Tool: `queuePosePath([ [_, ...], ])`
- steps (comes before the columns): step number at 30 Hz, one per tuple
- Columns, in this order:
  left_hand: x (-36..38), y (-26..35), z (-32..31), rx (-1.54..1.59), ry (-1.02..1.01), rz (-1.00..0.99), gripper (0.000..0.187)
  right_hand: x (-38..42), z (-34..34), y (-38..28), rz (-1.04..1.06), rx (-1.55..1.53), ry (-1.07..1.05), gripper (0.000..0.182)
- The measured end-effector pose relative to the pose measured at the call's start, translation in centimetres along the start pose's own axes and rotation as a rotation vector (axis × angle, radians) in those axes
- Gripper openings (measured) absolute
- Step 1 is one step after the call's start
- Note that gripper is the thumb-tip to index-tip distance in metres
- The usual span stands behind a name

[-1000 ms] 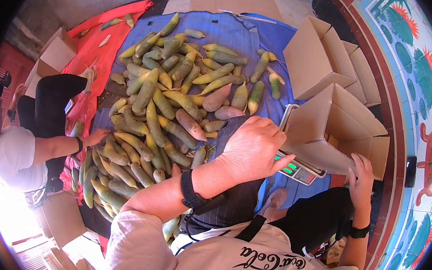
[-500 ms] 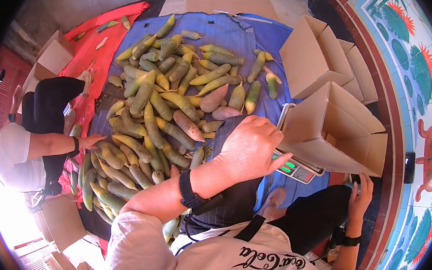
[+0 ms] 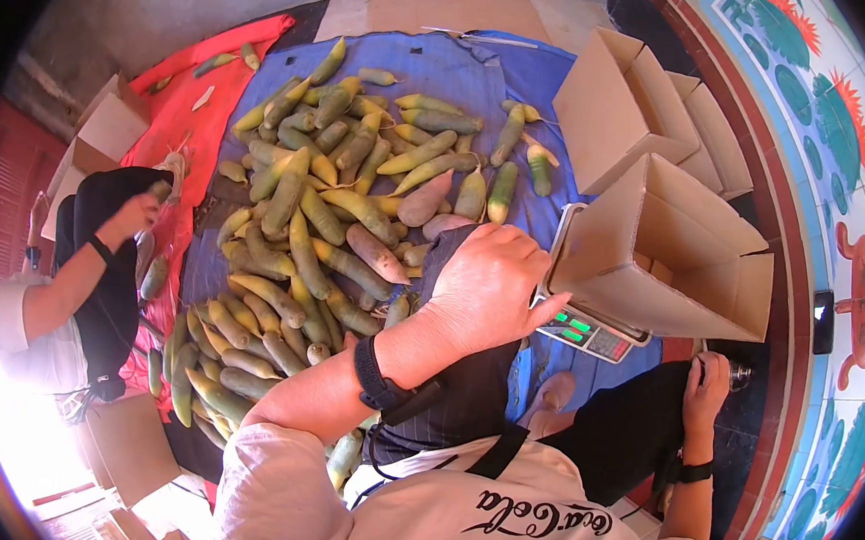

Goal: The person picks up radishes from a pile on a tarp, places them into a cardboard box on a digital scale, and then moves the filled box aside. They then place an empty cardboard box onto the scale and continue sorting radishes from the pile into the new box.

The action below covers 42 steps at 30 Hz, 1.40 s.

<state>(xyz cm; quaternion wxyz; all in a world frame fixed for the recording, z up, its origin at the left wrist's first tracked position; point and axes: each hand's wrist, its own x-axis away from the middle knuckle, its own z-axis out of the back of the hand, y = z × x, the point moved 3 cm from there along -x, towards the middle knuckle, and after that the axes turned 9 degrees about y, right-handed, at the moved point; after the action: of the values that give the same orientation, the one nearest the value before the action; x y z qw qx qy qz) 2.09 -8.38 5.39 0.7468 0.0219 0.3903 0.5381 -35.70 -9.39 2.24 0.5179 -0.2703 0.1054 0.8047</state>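
My left hand hangs over my dark-trousered knee with fingers loosely bent and thumb apart; nothing shows in it. Close to its fingertips is an open cardboard box standing on a digital scale with lit green digits. My right hand is down by my other knee, fingers curled in. A shiny, rounded thing lies right beside these fingers; I cannot make out what it is or whether it is gripped. Beyond my left hand spreads a large heap of green radishes, a few of them pinkish.
A blue sheet and a red sheet lie under the heap. More cardboard boxes stand at the right, by a tiled wall. At the left a co-worker sits, one hand raised near the knee. Cardboard stands lower left.
My right hand has left the box's flap and moved down, its fingers now curled beside the shiny thing. My left hand barely moved. The co-worker's hand has gone from the heap to the knee.
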Motion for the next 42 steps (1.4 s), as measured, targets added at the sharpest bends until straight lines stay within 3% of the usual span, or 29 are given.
queuePosePath([
  [16, 0.3, 0.7, -0.5, -0.063, 0.009, -0.001, 0.028, 0.7, 0.2, 0.4, -0.047, -0.024, 0.025, 0.007],
  [22, 0.7, 0.2, 0.8, 0.005, 0.213, 0.000, 0.027, 0.9, 0.0, 0.9, -0.067, -0.032, 0.031, 0.008],
  [25, 1.7, -1.5, 1.4, -0.072, 0.274, 0.059, 0.027, 1.0, 0.1, 0.8, -0.068, -0.061, 0.073, 0.011],
  [29, 6.7, -7.9, 2.3, -0.243, 0.361, 0.290, 0.029, 1.5, 0.0, 1.3, -0.065, -0.067, 0.065, 0.008],
  [33, 16.1, -15.9, 4.3, -0.440, 0.230, 0.569, 0.030, 1.9, 0.2, 1.7, -0.086, -0.064, 0.052, 0.009],
  [35, 21.6, -19.1, 6.1, -0.444, -0.013, 0.863, 0.028, 2.1, 0.2, 1.7, -0.087, -0.064, 0.042, 0.010],
  [39, 34.8, -26.9, 8.1, -0.722, -0.727, 0.789, 0.024, 2.3, 0.0, 2.0, -0.076, -0.056, 0.027, 0.009],
  [42, 38.7, -26.6, 9.5, -0.761, -0.763, 0.964, 0.025, 2.2, 0.0, 1.9, -0.063, -0.047, 0.029, 0.009],
])
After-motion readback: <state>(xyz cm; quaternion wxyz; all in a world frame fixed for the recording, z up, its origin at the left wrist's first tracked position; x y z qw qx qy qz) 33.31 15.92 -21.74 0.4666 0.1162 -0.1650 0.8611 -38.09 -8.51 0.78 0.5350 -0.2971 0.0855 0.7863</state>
